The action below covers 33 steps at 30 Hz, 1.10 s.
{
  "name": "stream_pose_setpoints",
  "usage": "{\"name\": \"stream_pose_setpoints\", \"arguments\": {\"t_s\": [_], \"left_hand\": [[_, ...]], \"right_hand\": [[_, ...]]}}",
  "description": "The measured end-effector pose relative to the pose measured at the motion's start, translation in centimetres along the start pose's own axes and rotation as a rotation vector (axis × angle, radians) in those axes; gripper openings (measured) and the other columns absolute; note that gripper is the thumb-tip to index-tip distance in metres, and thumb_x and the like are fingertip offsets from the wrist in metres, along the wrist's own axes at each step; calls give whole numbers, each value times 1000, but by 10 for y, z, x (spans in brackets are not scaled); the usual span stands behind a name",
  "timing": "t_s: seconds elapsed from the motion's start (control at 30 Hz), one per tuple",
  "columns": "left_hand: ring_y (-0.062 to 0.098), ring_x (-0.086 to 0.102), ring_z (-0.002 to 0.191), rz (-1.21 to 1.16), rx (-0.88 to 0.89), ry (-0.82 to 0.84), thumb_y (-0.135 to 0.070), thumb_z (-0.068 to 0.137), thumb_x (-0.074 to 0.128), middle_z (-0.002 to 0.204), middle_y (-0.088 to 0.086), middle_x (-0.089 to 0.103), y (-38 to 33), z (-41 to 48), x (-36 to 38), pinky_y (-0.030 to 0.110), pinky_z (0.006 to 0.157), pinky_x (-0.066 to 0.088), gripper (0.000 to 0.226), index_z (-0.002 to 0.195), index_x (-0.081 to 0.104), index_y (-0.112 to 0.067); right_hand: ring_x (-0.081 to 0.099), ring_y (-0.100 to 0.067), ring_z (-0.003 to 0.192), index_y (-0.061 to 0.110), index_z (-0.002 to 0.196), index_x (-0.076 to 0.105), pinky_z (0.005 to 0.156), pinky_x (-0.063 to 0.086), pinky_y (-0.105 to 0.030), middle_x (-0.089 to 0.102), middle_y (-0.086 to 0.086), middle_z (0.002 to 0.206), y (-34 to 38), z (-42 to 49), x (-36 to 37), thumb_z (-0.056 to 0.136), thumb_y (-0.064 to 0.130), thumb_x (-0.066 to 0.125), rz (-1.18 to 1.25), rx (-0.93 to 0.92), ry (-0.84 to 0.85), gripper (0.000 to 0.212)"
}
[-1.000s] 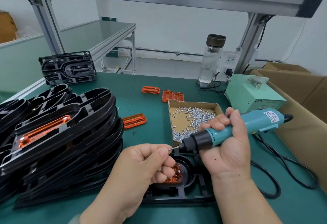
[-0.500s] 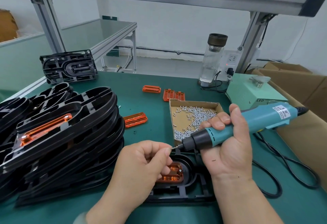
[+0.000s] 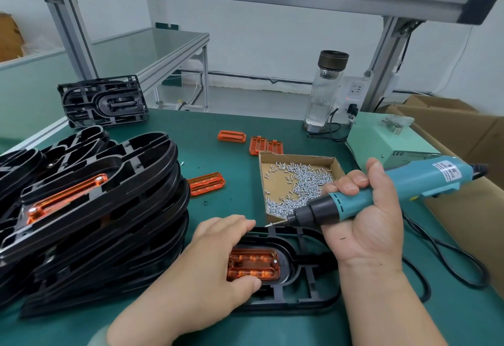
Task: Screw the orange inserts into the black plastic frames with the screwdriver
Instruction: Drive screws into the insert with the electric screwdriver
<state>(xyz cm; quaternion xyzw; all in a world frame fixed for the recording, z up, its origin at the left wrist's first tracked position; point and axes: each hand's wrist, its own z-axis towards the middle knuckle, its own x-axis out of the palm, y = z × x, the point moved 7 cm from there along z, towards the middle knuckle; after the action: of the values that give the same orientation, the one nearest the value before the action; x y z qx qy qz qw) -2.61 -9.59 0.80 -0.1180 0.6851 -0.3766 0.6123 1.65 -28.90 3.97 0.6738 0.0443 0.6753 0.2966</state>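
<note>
**Driver gripped in the right hand, bit short of the insert**

I see the right hand wrapped fully round the teal screwdriver, fingers curled over the barrel and thumb up along its side; the tool lies nearly level, tilted slightly down to the left, its cable trailing off right. The bit tip hangs over the far rim of the black frame that lies flat on the green mat; it is just beside the left fingertips and apart from the orange insert. That insert sits in the frame's oval recess, nearer me than the bit.

The left hand lies palm-down on the frame, not closed on anything; its fingers reach to the far rim and its thumb presses at the insert's near edge.

The cardboard box of screws lies just behind the bit; the stack of frames stands to the left, touching the left wrist area or close to it, I cannot tell which; a loose insert lies between stack and box.
</note>
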Motion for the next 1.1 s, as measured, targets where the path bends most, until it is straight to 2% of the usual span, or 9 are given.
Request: {"name": "stream_pose_setpoints", "arguments": {"t_s": [0.1,0.17,0.23,0.33,0.4,0.57,0.63,0.73,1.1], "left_hand": [[-23,4,124,-20,6,-45,-49,72,71,121,-46,18,-1,2,3,3,100,12,85,142,25,-42],[-29,-1,119,-34,31,-34,-51,70,72,118,-50,16,-7,4,11,-8,91,7,87,142,25,-42],[-31,-5,117,-61,36,-16,-55,66,70,115,-56,10,-8,6,16,-12,86,8,91,142,22,-44],[-26,1,123,-83,16,16,-59,61,67,117,-57,7,1,5,14,-1,97,11,99,144,16,-45],[-20,6,127,-82,-6,19,-56,62,70,129,-44,17,6,4,11,7,102,12,99,144,17,-45],[-15,15,128,-99,-24,0,-56,60,74,121,-45,20,8,6,10,11,104,16,103,144,15,-47],[-13,16,129,-106,-29,-2,-57,59,73,129,-38,24,9,6,11,15,106,18,106,144,11,-48],[-13,15,128,-108,-32,2,-55,60,73,136,-32,25,9,5,12,15,106,18,108,145,7,-47],[-12,14,130,-90,-16,-2,-55,62,72,141,-29,26,9,7,13,17,109,18,105,145,10,-45]], "right_hand": [[44,-3,48,25,88,49,59,43,-20,45,12,61,0,0,0,80,26,62,-19,4,-2,16],[44,-3,48,25,88,51,59,43,-20,46,12,61,-2,-2,1,80,25,62,-41,6,13,14],[44,-3,47,26,88,53,57,44,-19,46,11,60,-4,-3,3,79,24,62,-70,6,35,12],[45,-4,47,26,88,55,56,45,-18,47,10,59,-6,-5,5,78,23,61,-117,11,53,12],[45,-4,47,25,88,55,55,44,-18,47,10,59,-10,-7,7,78,23,62,-135,23,62,13],[47,-7,49,21,93,57,55,44,-20,49,7,60,-17,-14,11,78,20,64,-217,12,120,17],[47,-8,49,20,95,57,55,44,-21,49,5,60,-18,-16,14,78,18,67,-266,-7,145,20],[46,-9,48,19,96,55,54,44,-22,48,4,60,-21,-17,16,81,15,63,-319,-15,159,18],[47,-10,47,17,93,56,52,44,-22,48,2,57,-25,-25,23,82,11,59,-373,-25,231,13]]}}
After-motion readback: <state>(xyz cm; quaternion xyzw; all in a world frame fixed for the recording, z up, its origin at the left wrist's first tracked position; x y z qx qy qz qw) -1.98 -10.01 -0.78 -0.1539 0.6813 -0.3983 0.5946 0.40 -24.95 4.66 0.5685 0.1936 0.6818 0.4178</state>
